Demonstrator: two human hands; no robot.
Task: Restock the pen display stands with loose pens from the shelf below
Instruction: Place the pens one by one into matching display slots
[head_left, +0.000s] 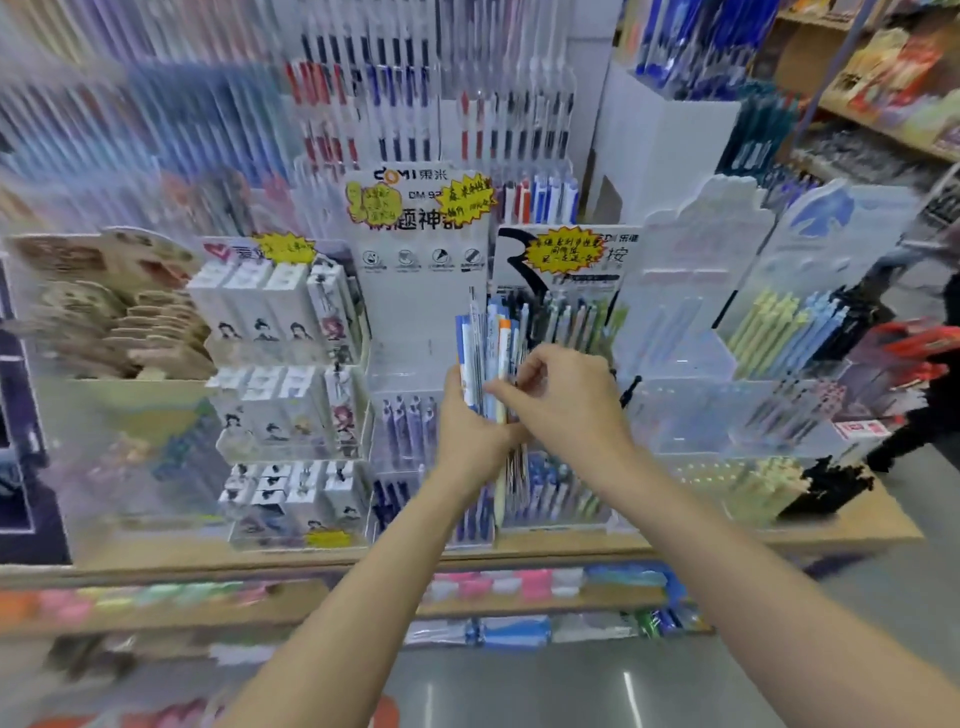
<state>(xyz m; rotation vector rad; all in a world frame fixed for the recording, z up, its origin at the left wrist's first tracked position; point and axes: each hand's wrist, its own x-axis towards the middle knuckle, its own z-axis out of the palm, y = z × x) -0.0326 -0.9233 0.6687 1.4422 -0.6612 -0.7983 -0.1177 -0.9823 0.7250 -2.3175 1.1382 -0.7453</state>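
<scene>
Crowded stands line the shelf (519, 551); left hand (470, 421) clamps an upright pen bundle (491, 358) before the middle stand (415, 291), right hand (561, 395) pinching one out, which could loosen and spill the rest.

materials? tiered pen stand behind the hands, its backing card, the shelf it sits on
Pen stand: looks like clear glossy acrylic or similar plastic; pens show through the walls.
Backing card: seems printed white card, matte, with icons and text; yellow stickers on top.
Shelf: wood-look board, probably laminate; tan, flat sheen. Blur leaves it open.
</scene>
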